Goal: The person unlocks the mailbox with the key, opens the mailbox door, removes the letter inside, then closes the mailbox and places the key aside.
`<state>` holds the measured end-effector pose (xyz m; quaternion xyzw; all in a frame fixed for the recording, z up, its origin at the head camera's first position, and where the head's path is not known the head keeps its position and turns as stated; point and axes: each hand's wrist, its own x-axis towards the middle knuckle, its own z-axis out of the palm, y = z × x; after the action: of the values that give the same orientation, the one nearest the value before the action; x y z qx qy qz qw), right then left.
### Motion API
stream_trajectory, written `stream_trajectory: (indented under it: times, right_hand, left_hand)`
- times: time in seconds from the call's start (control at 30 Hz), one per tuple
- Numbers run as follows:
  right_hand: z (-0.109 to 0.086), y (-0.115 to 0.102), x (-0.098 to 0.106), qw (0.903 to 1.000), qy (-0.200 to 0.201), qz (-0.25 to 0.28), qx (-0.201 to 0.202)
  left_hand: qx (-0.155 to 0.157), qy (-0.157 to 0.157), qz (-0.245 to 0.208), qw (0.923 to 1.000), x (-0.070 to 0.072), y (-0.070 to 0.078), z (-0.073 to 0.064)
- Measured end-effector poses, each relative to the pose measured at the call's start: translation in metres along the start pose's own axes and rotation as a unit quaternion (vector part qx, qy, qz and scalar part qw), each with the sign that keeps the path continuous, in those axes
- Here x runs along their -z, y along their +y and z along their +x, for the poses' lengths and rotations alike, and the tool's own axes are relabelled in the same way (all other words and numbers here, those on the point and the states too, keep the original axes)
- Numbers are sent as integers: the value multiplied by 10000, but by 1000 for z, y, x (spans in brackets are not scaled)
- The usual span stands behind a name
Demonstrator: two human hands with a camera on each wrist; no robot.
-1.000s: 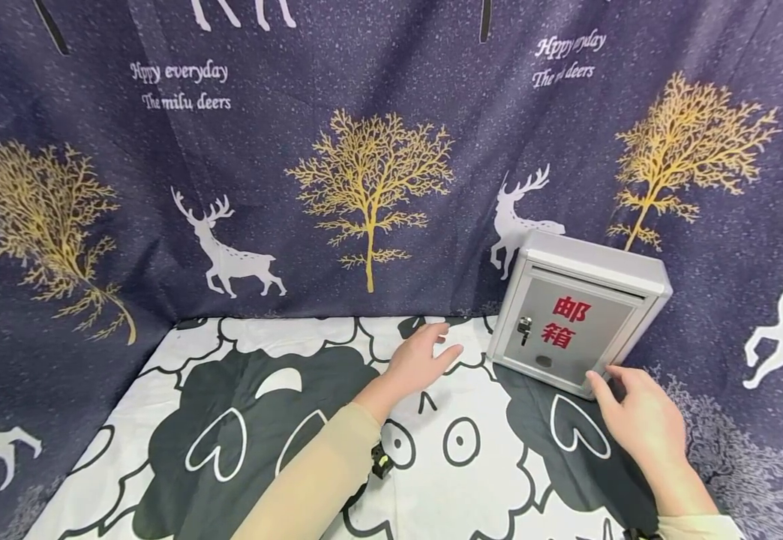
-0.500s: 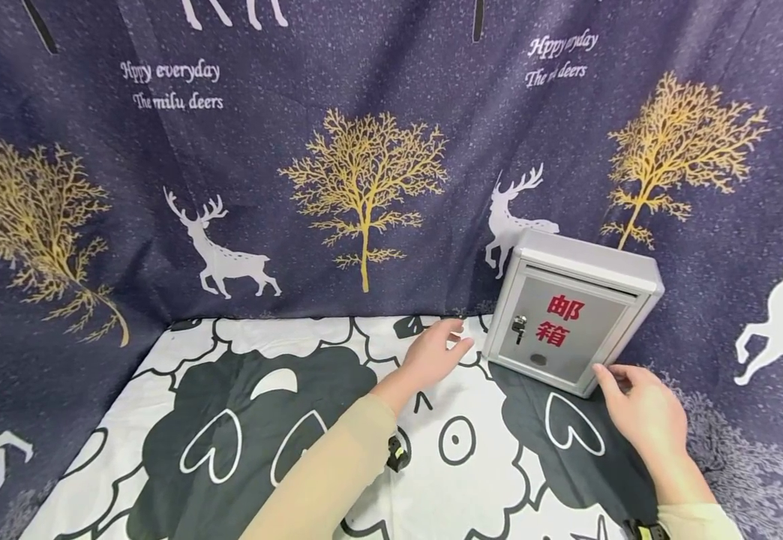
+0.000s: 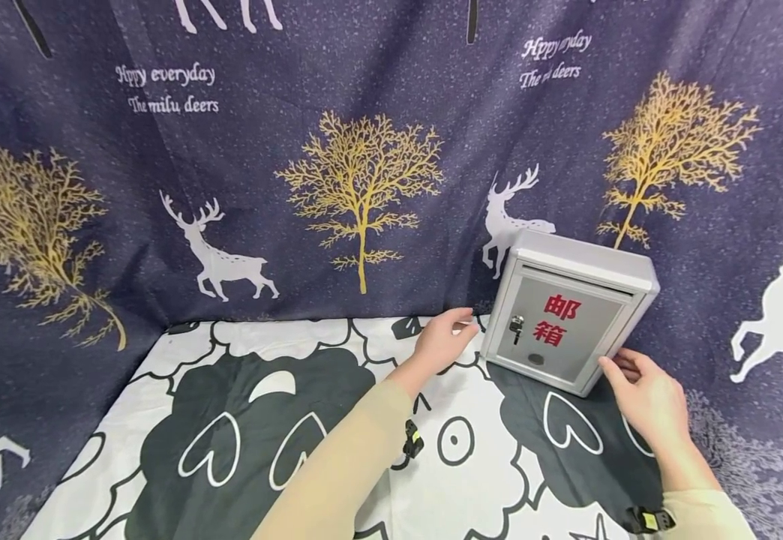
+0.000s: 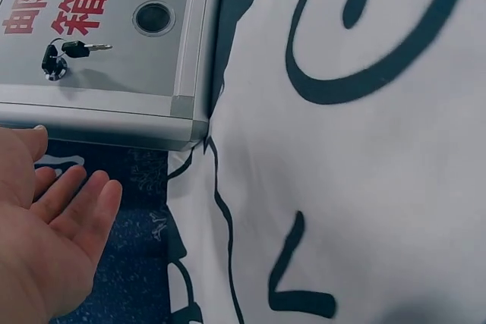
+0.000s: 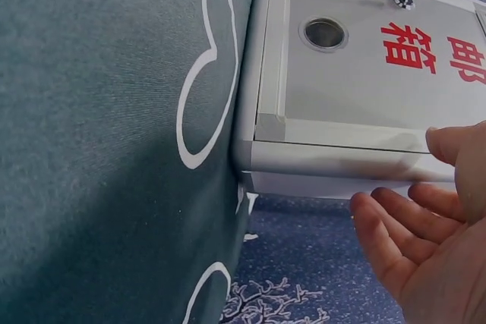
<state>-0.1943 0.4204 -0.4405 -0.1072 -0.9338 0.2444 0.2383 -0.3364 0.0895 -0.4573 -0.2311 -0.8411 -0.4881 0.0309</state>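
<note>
A silver metal mailbox [image 3: 567, 311] with red characters stands upright at the back right, against the curtain. Two small keys [image 4: 74, 49] hang at the lock on its door. A round dark window [image 5: 324, 33] sits low on that door. My left hand [image 3: 442, 341] is held beside the mailbox's left side, its fingers loosely bent and nothing in them. On the opposite side, my right hand [image 3: 655, 397] has its thumb close to the front edge and its relaxed fingertips right at the side wall, as the right wrist view shows.
The table is covered by a black-and-white cartoon sheep cloth [image 3: 250, 420]. Behind it hangs a dark blue curtain [image 3: 263, 172] printed with deer and golden trees, which also closes in both sides.
My left hand has moved right and slightly up, nearer the mailbox. My right hand has shifted slightly along the right side. The whole scene drifts a little left in view.
</note>
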Motion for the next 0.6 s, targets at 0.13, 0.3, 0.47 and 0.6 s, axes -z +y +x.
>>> stream_trajectory:
  times: [0.13, 0.3, 0.47, 0.6]
  right_hand:
    - [2, 1, 0, 10000, 48, 53, 3]
    - [3, 1, 0, 9997, 249, 48, -58]
    - [5, 1, 1, 9995, 295, 32, -140]
    - [8, -2, -2, 9995, 307, 28, -32]
  left_hand:
    - [6, 127, -123, 9998, -3, 7, 7]
    - [22, 148, -164, 9998, -10, 16, 14]
    - [-44, -31, 47, 10000, -15, 24, 17]
    - [-192, -29, 321, 9993, -14, 28, 17]
